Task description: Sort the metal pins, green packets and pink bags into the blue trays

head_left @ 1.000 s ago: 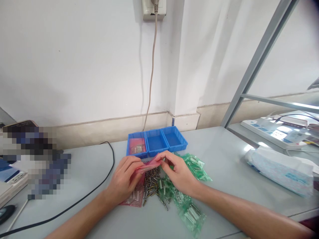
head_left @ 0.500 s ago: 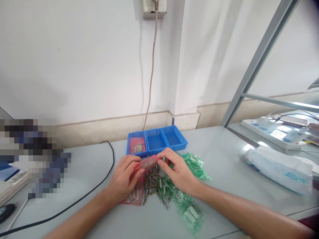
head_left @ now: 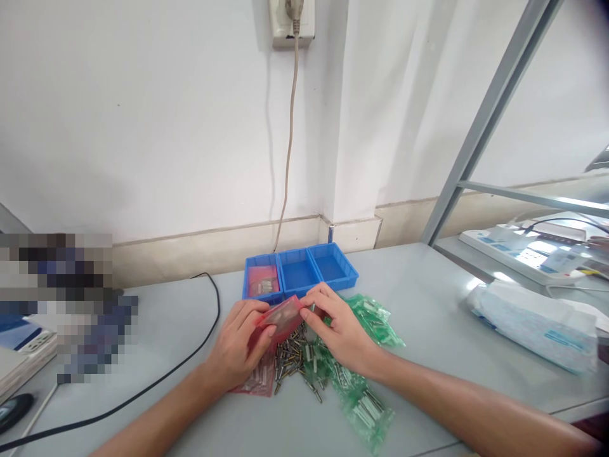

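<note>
A red plastic bag (head_left: 283, 316) is stretched between my two hands above the table. My left hand (head_left: 240, 339) pinches its left side, thumb in front. The fingertips of my right hand (head_left: 335, 324) grip its right upper corner. Under the bag lies a pile of small metal pins (head_left: 291, 357). Another red bag with parts inside (head_left: 261, 377) rests on the table, partly covered by my left hand. Green bags of parts (head_left: 367, 406) lie below and beyond my right forearm. Just behind my hands stands a blue three-compartment tray (head_left: 301, 293), with a red bag in its left compartment.
A black cable (head_left: 162, 374) curves over the table at the left, near a computer mouse (head_left: 14, 411). On the right are a tissue pack (head_left: 535, 327), a power strip (head_left: 514, 251) and a grey metal frame (head_left: 490, 120). A cord hangs from the wall socket (head_left: 292, 25).
The red bag between my hands is tilted so more of its face shows. Both hands keep their hold, and the whole view has shifted slightly.
</note>
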### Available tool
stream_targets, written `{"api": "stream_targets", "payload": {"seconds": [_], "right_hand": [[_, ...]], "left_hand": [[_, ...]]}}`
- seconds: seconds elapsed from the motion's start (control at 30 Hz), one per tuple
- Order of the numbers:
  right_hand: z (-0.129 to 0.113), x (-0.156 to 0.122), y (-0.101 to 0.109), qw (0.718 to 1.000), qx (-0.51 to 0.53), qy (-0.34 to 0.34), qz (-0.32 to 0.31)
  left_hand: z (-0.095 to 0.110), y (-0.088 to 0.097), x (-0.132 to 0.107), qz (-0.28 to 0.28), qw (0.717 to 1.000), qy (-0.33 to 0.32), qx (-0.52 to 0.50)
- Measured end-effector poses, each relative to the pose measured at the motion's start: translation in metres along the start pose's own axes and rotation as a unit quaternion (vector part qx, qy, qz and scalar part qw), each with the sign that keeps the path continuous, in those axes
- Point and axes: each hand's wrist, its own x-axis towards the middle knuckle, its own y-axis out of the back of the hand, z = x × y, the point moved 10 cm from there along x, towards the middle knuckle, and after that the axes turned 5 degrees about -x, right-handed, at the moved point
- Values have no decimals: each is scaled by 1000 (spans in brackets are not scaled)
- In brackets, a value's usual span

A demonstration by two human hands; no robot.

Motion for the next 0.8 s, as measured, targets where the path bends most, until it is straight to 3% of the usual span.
{"api": "stream_targets", "payload": {"seconds": [0.37,0.67,0.8], "right_hand": [[1,0,-3,1000,4,2,-9],[1,-1,-1,1000,0,-6,-3],[-1,0,-1,1000,-7,3,-1]], "left_hand": [[-7,2,-2,7,1000,29,-6],[-25,7,-4,39,995,91,-10],[-27,4,-4,27,995,98,-1]]}}
